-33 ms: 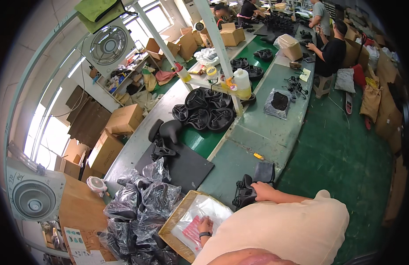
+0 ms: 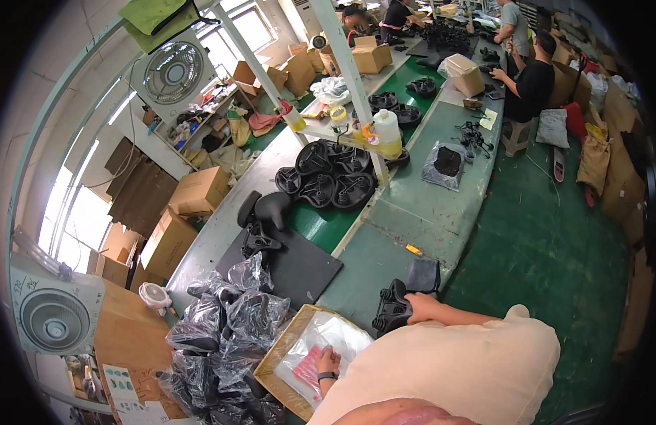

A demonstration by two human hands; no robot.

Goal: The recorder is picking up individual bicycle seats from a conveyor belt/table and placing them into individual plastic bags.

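While my right hand (image 2: 421, 306) is clamped on a black saddle (image 2: 394, 310) at the near edge of the desk (image 2: 413, 212), my left hand (image 2: 326, 363) rests flat, fingers apart, on clear bags (image 2: 321, 336). Those bags lie in a cardboard box (image 2: 271, 361), just left of the saddle.

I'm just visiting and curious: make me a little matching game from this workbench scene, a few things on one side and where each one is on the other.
Things:
1. right hand
2. left hand
3. yellow-capped jug
4. bagged black parts

Places:
A. heaped left of the cardboard tray
B. standing by the white post, farther up the bench
C. on the black moulded part at the bench edge
D. inside the tray, on clear plastic bags

Pairs: 1-C, 2-D, 3-B, 4-A
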